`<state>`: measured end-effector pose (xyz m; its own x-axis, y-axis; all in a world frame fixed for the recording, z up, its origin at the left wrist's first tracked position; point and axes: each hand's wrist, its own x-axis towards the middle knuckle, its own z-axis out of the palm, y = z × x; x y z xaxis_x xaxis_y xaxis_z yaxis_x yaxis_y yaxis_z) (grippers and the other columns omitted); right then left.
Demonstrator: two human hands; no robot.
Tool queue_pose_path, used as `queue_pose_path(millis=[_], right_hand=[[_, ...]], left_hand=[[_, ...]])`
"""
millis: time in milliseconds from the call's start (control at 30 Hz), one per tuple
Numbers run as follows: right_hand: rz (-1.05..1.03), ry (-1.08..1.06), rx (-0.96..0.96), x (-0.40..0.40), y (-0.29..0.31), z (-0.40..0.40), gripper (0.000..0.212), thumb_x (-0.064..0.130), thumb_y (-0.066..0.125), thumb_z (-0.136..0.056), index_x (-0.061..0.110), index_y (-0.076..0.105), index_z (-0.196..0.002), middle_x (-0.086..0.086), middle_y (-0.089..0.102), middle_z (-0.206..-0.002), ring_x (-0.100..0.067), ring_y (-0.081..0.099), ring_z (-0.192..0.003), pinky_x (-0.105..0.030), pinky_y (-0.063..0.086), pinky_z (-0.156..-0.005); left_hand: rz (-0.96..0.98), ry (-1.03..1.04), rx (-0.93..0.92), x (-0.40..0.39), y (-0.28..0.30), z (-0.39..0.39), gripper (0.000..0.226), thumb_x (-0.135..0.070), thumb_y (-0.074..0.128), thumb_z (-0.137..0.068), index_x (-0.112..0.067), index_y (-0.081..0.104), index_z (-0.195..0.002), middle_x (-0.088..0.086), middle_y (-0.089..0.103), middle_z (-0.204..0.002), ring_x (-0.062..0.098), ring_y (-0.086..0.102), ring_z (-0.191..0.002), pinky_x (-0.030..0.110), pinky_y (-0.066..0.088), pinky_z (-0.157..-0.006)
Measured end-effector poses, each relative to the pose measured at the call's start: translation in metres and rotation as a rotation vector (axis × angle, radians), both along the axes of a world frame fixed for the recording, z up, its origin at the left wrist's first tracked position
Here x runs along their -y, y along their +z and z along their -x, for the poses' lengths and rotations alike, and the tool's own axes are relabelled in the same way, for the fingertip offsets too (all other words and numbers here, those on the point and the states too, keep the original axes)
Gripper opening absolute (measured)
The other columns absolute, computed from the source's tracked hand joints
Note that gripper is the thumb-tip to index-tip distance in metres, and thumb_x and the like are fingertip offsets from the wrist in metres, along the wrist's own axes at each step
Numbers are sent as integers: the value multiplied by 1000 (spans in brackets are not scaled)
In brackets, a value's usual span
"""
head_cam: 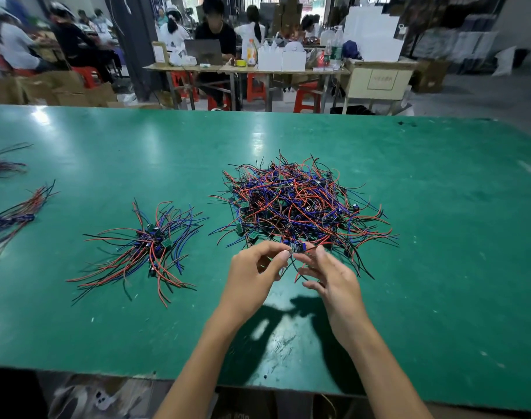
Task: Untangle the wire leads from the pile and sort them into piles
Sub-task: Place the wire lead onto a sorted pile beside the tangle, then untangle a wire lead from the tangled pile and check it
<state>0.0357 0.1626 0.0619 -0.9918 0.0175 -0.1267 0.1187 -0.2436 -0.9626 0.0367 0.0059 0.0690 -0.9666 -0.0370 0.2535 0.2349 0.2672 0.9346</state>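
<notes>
A big tangled pile (300, 204) of red, blue and black wire leads with small green boards lies mid-table. At its near edge both hands hold one small board with leads (297, 247). My left hand (252, 273) pinches its left side between thumb and forefinger. My right hand (327, 273) pinches its right side, and the board's red and black wires hang down between the hands. A smaller sorted pile (149, 246) lies to the left of the hands.
The green table (439, 237) ends in a near edge just below my forearms. Two more wire bundles lie at the far left (13, 219) (1, 164). People sit at other benches with boxes and red stools beyond the far edge.
</notes>
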Motion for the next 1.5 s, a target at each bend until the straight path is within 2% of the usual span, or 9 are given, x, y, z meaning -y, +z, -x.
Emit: queue_pose_path(millis=[167,367,500,733,900,1133,1267,1400,1500], right_hand=[[91,-111,-87,-4,8,10,12,21,66,-96,13,75,-100,-7,76,-87,-15,70,-78,-19,56,-67],[-42,-136,-163,-12,4,14,8,11,68,-95,9,75,-99,0,73,-69,-9,65,-61,-18,56,-63],[-125,-144,-194,-16,-7,15,9,10,70,-94,9,75,-102,-1,73,-71,-10,66,-64,-19,54,-61],[-291,10,-181,-20,-22,17,7,16,74,-92,12,78,-96,-3,78,-77,-10,70,-69,-19,51,-64],[-485,-169,-232,-17,-27,17,8,24,75,-91,29,80,-94,4,73,-93,-21,63,-80,-37,49,-76],[-316,-286,-172,3,-28,10,14,15,70,-94,23,81,-96,4,76,-98,-19,72,-88,-37,58,-83],[-141,-343,-101,16,-18,11,22,10,63,-94,18,81,-86,2,79,-84,-7,68,-71,-23,52,-62],[2,-367,-9,22,-5,17,24,11,59,-94,16,79,-83,0,77,-81,-9,54,-57,-22,43,-46],[65,-374,59,20,6,27,24,14,56,-93,17,77,-83,1,77,-83,-12,59,-54,-19,37,-39]], left_hand=[[95,-26,37,3,3,4,14,-27,65,-98,-28,75,-88,-9,71,-71,-2,51,-52,21,42,-57],[-27,-224,216,5,-2,0,6,-17,71,-94,-20,76,-95,-5,65,-67,14,50,-43,24,45,-38],[-89,-294,376,3,-9,0,14,-15,65,-99,-5,71,-106,6,65,-76,25,63,-53,32,56,-48],[-226,-238,415,-15,-8,8,33,-38,52,-104,-14,72,-114,10,73,-100,19,72,-75,29,61,-71],[-318,-229,378,-29,-13,9,23,-20,61,-101,-4,73,-114,8,74,-90,14,61,-60,23,52,-58],[-218,-115,326,-38,-10,8,26,-15,62,-97,0,77,-82,16,69,-71,10,43,-47,18,35,-47],[-233,-114,306,-39,-3,6,33,-13,65,-93,11,69,-71,30,50,-60,15,26,-48,25,20,-47],[-211,-108,339,-38,6,7,25,-9,66,-86,-7,78,-64,10,66,-58,12,31,-46,22,25,-45],[-206,-113,382,-38,9,5,19,-8,68,-85,-8,81,-71,17,70,-64,13,37,-50,17,29,-46]])
